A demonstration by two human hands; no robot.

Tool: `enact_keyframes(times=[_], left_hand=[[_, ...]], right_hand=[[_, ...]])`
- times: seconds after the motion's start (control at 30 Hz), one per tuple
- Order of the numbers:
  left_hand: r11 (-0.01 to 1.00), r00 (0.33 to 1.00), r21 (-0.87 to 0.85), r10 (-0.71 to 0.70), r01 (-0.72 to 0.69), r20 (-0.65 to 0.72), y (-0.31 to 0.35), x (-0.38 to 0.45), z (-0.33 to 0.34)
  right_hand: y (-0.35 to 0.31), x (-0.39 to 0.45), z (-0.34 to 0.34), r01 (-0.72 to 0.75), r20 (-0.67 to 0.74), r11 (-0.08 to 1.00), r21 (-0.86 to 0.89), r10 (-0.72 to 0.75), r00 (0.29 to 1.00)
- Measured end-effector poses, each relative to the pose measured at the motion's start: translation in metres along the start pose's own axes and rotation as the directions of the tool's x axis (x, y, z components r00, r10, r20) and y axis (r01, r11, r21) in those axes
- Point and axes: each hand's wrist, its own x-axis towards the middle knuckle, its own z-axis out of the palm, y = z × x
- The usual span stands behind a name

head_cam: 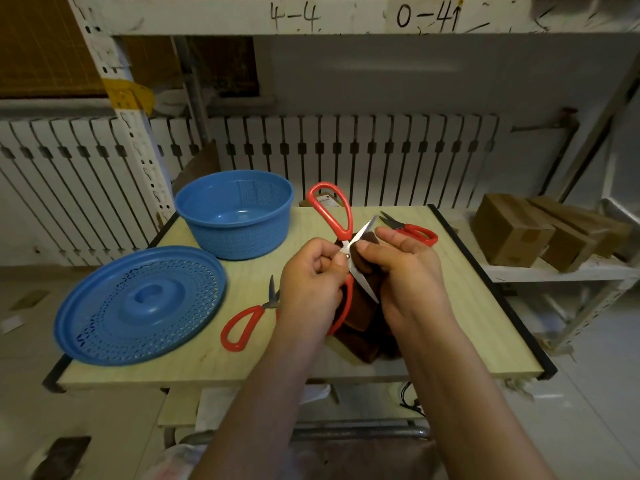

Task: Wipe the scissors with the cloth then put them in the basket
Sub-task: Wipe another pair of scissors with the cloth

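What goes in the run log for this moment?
phase: wiping | left hand: holds open scissors | right hand: holds brown cloth on blade | basket: empty

You see scissors (335, 216) with red handles and silver blades against a dark brown cloth (363, 317). Two more pairs, one near you (242, 323) and one farther away (412, 230), have the same red handles with grey blades. The basket (235, 216) is blue with a fine hole pattern; its blue lid (138, 303) shows a lattice pattern. The worktop (485, 306) is pale wood with a black edge.
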Motion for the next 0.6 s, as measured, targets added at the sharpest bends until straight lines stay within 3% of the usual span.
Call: enact_keyframes(times=[0.1,0.27,0.43,0.6], left_hand=[[0.987,0.992,-0.108,-0.119,0.121,0.027,0.003,0.005,-0.005],[0.994,0.998,-0.085,-0.066,0.067,0.007,0.000,0.008,-0.006],[0.998,1.000,-0.052,-0.019,0.018,-0.023,0.003,0.007,-0.005],[0.999,0.999,-0.041,0.024,-0.025,-0.029,0.008,0.006,-0.005]], right_hand=[[0.000,0.000,-0.004,-0.039,-0.007,0.998,0.051,0.040,0.999],[-0.003,-0.002,-0.008,0.110,-0.029,0.983,-0.148,-0.115,0.993],[-0.002,-0.001,-0.012,0.282,-0.024,0.868,-0.409,-0.319,0.948],[-0.009,0.002,-0.016,0.416,-0.019,0.704,-0.575,-0.520,0.854]])
